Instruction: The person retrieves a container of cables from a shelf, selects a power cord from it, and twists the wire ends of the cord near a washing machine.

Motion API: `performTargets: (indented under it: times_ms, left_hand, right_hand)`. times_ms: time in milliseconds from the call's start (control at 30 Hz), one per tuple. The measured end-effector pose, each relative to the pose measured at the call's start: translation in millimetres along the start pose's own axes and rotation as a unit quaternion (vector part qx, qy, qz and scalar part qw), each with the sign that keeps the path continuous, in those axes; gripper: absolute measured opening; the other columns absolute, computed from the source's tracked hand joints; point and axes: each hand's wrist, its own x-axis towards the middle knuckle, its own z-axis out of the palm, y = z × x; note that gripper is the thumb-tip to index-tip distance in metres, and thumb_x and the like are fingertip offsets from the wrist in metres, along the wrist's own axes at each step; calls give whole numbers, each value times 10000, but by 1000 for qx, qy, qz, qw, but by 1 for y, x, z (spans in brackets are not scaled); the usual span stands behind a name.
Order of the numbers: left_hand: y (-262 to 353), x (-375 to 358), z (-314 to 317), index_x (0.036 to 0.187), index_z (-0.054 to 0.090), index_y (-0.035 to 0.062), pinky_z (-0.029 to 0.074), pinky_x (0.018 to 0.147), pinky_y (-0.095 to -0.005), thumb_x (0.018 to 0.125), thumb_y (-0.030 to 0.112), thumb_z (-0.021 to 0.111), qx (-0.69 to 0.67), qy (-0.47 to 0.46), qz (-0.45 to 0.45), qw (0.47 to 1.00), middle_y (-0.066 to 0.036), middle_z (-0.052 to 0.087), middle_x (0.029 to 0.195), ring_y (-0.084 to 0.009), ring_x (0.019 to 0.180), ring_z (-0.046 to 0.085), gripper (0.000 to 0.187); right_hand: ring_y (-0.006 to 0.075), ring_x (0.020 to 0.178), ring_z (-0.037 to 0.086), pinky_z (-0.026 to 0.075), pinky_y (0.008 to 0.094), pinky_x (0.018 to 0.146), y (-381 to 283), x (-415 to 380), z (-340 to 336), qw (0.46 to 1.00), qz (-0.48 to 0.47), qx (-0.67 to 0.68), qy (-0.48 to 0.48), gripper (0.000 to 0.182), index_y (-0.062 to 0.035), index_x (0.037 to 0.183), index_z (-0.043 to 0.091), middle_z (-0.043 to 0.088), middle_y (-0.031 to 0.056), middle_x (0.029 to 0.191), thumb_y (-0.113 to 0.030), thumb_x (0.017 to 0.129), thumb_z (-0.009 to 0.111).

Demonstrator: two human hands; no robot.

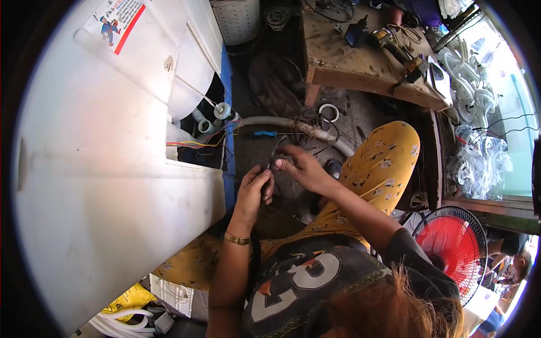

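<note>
My left hand [255, 190], with a gold watch at its wrist, is closed in a pinch. Just to its right, my right hand [307, 170] has thumb and fingers drawn together. Between the fingertips of both hands is a thin dark wire [274, 152], its end too small to make out. Beyond the hands, a blue-handled screwdriver [265, 133] lies on the dark floor. A grey hose [267, 120] curves past it, with a tangle of dark cord [309, 128] around it. A white ring [328, 112] lies near the cord.
At left stands a large white machine panel [112, 186] with an opening showing colored wires [194, 145] and a round part [224, 110]. A wooden table [344, 50] holds a yellow drill [414, 67]. A red fan [451, 248] is behind at right. Plastic-wrapped parts [479, 163] fill a shelf.
</note>
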Motion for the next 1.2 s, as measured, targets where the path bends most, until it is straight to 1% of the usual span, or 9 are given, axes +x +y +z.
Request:
performTargets:
  times_ms: [133,233,333,533,633,733,833,933,1200]
  left_hand:
    - [8,-1,0,837,492,72,339,423,-230,937,210,465,-13,18,-29,999,-2,492,595,-64,489,431,173]
    - [0,6,-17,850,516,56,346,455,-217,946,194,454,139,-9,3,990,-5,498,615,-59,535,455,179]
    - [-10,6,-14,866,546,36,344,498,-200,954,178,446,206,32,95,974,10,478,631,-44,561,441,194]
    - [-32,36,-26,906,571,-20,402,618,-267,937,356,482,193,104,125,968,-31,517,745,-108,715,481,388]
    - [-11,49,-7,878,585,-23,413,667,-295,908,443,503,220,132,80,963,-68,551,810,-140,801,502,475]
    - [2,53,2,835,606,2,411,611,-284,898,447,526,184,144,-100,967,-66,572,804,-130,739,524,456]
    - [-14,68,-14,839,589,40,391,540,-271,904,434,523,162,88,-43,982,-32,553,714,-118,621,511,404]
    - [-46,102,-23,814,529,85,353,461,-252,916,407,508,121,148,87,978,13,481,606,-96,507,457,338]
    - [-62,129,-3,740,379,167,258,376,-275,954,407,401,-78,118,-33,989,16,341,541,-113,426,315,322]
  right_hand:
    - [349,781,608,476,396,670,-17,5,-6,993,20,-59,-98,208,-30,861,634,632,164,806,-234,822,630]
    - [331,793,613,485,410,671,-17,7,-11,978,-16,-177,-108,160,-65,855,650,646,131,806,-215,800,641]
    - [311,773,625,494,415,664,-24,11,-23,972,-57,-200,-108,151,-80,847,657,652,111,800,-218,792,633]
    - [315,746,629,506,417,648,-19,11,-8,941,-89,-295,-139,156,-80,800,632,648,112,780,-229,805,587]
    - [329,738,628,507,427,632,-13,-4,14,947,-83,-286,-121,144,-77,792,621,642,127,775,-216,798,584]
    - [328,724,629,506,429,612,-16,-2,9,950,-39,-287,-120,146,-74,804,624,637,135,752,-215,790,589]
    - [312,672,618,498,420,585,-16,-12,8,949,-44,-300,-86,109,-108,819,628,621,106,730,-204,769,619]
    - [297,633,619,496,413,556,-8,-16,12,930,-45,-353,-86,102,-118,803,622,615,101,717,-215,769,627]
    - [266,602,622,496,395,519,-16,-43,-5,913,-86,-390,-79,71,-80,771,590,598,72,661,-129,725,570]
